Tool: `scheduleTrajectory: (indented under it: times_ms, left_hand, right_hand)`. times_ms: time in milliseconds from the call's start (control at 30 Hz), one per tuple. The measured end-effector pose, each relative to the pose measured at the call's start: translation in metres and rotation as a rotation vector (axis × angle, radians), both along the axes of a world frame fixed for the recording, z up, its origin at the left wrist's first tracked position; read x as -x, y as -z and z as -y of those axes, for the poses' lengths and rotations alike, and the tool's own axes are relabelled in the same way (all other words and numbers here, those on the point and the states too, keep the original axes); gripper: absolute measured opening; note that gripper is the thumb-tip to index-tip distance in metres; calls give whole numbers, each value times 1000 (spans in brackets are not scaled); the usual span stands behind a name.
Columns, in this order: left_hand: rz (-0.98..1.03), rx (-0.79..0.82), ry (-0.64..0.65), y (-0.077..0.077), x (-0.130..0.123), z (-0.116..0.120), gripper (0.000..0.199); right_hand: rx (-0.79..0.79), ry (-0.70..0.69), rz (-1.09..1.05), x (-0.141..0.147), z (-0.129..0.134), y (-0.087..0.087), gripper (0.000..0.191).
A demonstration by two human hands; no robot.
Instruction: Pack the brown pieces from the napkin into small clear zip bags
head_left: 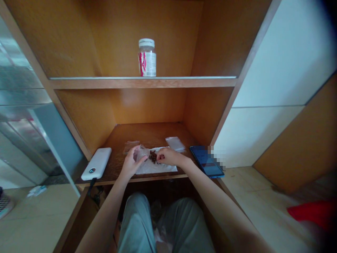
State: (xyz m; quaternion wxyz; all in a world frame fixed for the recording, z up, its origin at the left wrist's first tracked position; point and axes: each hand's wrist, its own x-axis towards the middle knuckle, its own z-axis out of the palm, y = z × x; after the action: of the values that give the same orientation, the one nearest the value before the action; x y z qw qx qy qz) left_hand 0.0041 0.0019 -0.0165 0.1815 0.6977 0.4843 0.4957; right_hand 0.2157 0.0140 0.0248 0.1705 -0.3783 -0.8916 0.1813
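Observation:
On the lower shelf lies a white paper sheet (158,169) with a small heap of dark brown pieces (152,156) on it; their kind is too small to make out. My left hand (132,162) grips a clear plastic bag (142,151) just left of the heap. At the heap's right side my right hand (167,156) has its fingers pinched together, touching or holding some of the brown pieces. Behind the sheet rest a stack of clear zip bags (175,143) on the right and another clear bag (131,146) on the left.
A white power bank (97,163) with a black cable sits at the shelf's left end. A phone (206,161) lies at the right, overhanging the edge. Above, a clear jar with a white lid (147,58) stands on the upper shelf (105,83). My knees are under the shelf's front edge.

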Motion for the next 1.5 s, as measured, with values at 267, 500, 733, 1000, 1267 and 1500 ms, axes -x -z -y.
scheduleTrajectory:
  times_ms: [267, 500, 733, 1000, 1267, 1500]
  left_hand:
    - [14, 16, 5, 7, 1, -4, 56]
    - [-28, -9, 31, 4, -1, -1, 52]
    - [-45, 14, 90, 2, -3, 1, 50]
    - [-60, -4, 120, 11, 0, -3, 53]
    - [-133, -4, 120, 8, -1, 1, 54]
    - [-72, 47, 111, 7, -2, 2, 58]
  right_hand:
    - [-106, 28, 123, 4, 2, 12, 22]
    - [-115, 34, 157, 7, 5, 5, 19]
    - [-102, -4, 161, 7, 4, 2, 18]
    - [-91, 100, -95, 13, -9, -7, 13]
    - [-52, 75, 1, 23, -12, 13, 14]
    - [-113, 62, 40, 11, -8, 12, 13]
